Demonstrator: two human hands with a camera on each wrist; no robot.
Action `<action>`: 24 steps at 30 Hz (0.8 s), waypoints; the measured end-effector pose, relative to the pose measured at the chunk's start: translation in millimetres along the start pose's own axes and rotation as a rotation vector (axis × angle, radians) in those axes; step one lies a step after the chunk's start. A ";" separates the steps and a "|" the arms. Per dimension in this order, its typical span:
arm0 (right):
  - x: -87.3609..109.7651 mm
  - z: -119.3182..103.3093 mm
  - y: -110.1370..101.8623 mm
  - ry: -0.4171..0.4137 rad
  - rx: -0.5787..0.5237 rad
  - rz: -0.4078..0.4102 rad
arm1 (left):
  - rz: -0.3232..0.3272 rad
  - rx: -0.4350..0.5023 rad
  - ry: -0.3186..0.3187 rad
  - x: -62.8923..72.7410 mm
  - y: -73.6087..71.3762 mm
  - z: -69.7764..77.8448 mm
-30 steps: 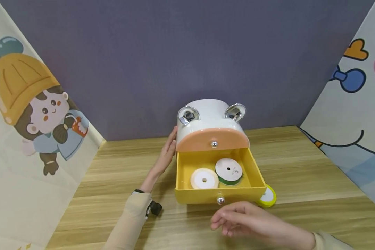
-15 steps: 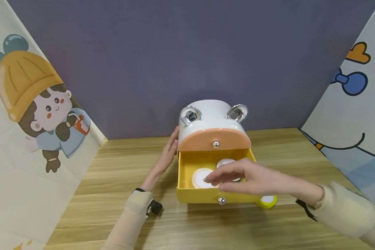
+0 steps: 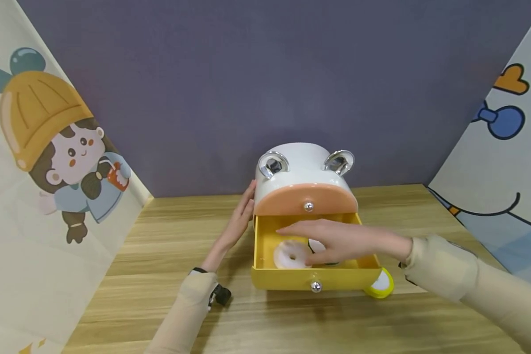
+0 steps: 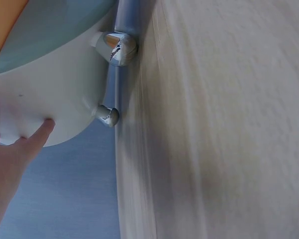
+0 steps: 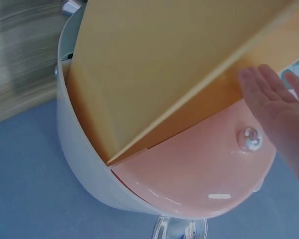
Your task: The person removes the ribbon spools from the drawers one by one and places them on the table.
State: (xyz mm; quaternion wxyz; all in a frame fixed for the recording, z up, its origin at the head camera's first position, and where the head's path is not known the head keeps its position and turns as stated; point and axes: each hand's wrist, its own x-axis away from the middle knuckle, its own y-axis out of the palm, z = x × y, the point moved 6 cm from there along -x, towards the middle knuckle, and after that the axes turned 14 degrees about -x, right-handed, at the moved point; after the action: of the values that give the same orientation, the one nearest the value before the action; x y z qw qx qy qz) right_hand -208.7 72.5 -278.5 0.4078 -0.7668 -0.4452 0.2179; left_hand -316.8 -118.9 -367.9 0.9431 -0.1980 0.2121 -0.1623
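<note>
A white storage box (image 3: 303, 164) with silver ears has a peach upper drawer (image 3: 292, 199) closed and a yellow lower drawer (image 3: 283, 280) pulled out. My left hand (image 3: 236, 223) rests its fingers against the box's left side; the left wrist view shows fingertips touching the white wall. My right hand (image 3: 336, 240) reaches in over the yellow drawer with fingers extended, nothing seen gripped. Under its thumb side lies a ribbon spool (image 3: 287, 258) with a pale rim, slightly blurred. A second spool (image 3: 316, 248), white-topped, is mostly hidden beneath the palm.
On the wooden table (image 3: 181, 226), a yellow-rimmed spool (image 3: 382, 285) sits by the drawer's front right corner, partly covered by it. A dark wall (image 3: 248, 73) stands close behind the box. Panels with cartoon pictures flank both sides.
My right hand has risen from in front of the drawer and moved in over the spools, covering most of the white-topped one. The left hand stays on the box's side.
</note>
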 end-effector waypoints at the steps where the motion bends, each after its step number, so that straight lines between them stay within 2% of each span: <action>1: -1.0 1.8 1.9 -0.003 0.014 -0.024 | 0.002 -0.003 0.001 -0.1 0.2 0.4; 4: -4.7 6.7 6.9 -0.014 0.065 -0.075 | 0.004 -0.007 0.001 0.1 0.2 1.5; 9: -11.8 12.4 14.4 -0.031 0.146 -0.108 | -0.002 0.002 -0.005 0.1 0.3 0.1; 13: -16.8 14.6 20.0 -0.048 0.152 -0.130 | 0.006 0.004 -0.004 -3.9 2.7 -14.5; 17: -19.9 17.5 24.9 -0.053 0.157 -0.137 | 0.023 -0.002 0.013 -7.3 4.5 -27.9; 24: -22.8 22.5 28.7 -0.086 0.196 -0.101 | 0.030 0.007 0.039 -7.0 4.9 -29.3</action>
State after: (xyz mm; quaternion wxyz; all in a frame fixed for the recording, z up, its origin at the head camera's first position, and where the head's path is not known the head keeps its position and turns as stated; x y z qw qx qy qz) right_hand -221.5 54.9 -315.5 0.4718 -0.6899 -0.4767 0.2723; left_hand -335.3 -120.8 -392.0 0.9419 -0.1880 0.2330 -0.1526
